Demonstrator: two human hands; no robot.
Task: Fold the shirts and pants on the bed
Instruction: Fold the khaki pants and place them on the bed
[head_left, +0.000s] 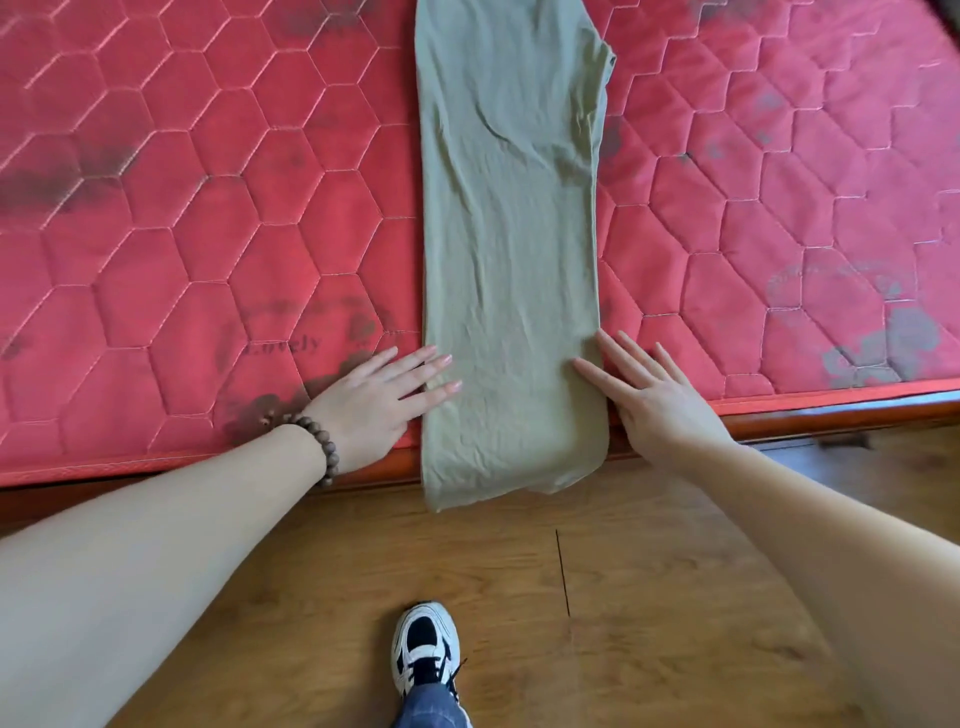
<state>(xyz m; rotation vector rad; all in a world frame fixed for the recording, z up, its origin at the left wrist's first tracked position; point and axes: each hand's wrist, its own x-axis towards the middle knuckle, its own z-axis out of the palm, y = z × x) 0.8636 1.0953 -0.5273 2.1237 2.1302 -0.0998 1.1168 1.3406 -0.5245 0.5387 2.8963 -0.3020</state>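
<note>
A single head-worn wide-angle view looks forward and steeply down from standing height, close over the near edge of the bed (208, 234), taking in the floor (649, 597) and one shoe (426, 647) directly below.

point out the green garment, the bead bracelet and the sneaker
green garment (511, 249), head view, middle of the folded cloth
bead bracelet (324, 449), head view, beads on the left wrist
sneaker (425, 647), head view, top of the shoe
</note>
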